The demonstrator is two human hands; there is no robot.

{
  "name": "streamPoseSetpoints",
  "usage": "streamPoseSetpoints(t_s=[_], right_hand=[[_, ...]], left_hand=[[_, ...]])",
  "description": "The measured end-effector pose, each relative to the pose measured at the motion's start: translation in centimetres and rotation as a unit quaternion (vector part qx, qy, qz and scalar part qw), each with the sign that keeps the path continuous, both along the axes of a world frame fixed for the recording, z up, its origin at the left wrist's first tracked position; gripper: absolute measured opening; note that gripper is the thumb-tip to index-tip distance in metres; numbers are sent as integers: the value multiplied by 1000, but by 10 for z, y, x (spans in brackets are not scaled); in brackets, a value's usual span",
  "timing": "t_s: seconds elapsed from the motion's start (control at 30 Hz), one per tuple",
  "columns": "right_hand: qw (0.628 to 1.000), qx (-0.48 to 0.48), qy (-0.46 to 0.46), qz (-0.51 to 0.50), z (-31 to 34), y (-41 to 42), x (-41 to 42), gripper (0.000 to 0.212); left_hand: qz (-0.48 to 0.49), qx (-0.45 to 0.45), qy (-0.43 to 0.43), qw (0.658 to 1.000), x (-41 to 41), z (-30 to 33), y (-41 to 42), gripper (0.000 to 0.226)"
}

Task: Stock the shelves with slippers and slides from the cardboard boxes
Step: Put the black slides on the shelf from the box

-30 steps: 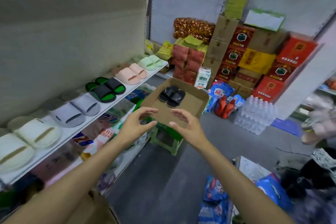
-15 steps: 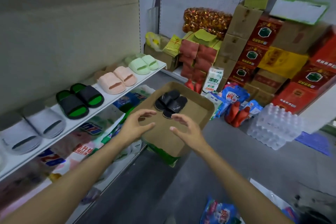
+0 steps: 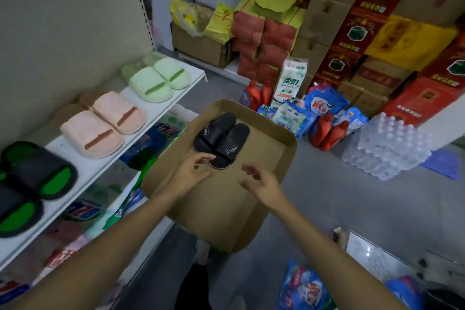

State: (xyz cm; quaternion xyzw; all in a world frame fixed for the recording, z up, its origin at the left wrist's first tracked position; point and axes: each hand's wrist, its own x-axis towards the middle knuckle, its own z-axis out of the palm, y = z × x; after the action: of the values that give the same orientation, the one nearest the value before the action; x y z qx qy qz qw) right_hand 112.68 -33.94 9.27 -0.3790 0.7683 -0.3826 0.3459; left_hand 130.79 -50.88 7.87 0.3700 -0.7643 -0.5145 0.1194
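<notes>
A shallow open cardboard box [image 3: 266, 199] sits in front of me beside the shelf. Inside it lies a pair of black slides [image 3: 222, 139] with white "Super" lettering. My left hand [image 3: 191, 171] hovers over the box, fingers apart, fingertips just short of the near slide's heel. My right hand [image 3: 261, 182] is open over the box floor, a little right of the slides. On the white shelf [image 3: 161, 108] to the left stand pairs of slippers: light green [image 3: 158, 80], pink [image 3: 105, 123] and black-and-green [image 3: 32, 184].
The lower shelf holds detergent bags [image 3: 83, 211]. Behind the box stand stacked red and brown cartons [image 3: 352, 40], a tissue pack [image 3: 289, 83], refill pouches [image 3: 324, 106] and a pack of water bottles [image 3: 387, 148]. More bags [image 3: 304, 287] lie on the grey floor near me.
I have stepped closer to the box and both hands have reached forward and down into it, close to the black slides. The view has tilted downward.
</notes>
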Motion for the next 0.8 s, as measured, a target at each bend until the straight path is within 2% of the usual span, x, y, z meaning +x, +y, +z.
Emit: streamPoseSetpoints(t_s=[0.2,0.37,0.53,0.63,0.73,0.8], right_hand=[[991,39,-70,-103,-75,-79,-43,41],[971,85,-134,-179,-154,-140,-73,49],[942,116,-204,-239,-211,-181,-88,59],[920,124,-254,-271,-227,-194,-95,65],[906,89,-283,-301,-230,-203,-100,52],[905,80,-272,-318,-233,-202,-106,46]], left_hand=[[-17,32,-60,998,-68,-81,-111,34],[-50,30,-109,992,-106,-146,-180,54],[14,52,-141,988,-131,-198,-214,54],[37,75,-148,985,-139,-221,-223,66],[78,110,-143,980,-139,-262,-232,82],[110,146,-158,970,-140,-262,-224,84]])
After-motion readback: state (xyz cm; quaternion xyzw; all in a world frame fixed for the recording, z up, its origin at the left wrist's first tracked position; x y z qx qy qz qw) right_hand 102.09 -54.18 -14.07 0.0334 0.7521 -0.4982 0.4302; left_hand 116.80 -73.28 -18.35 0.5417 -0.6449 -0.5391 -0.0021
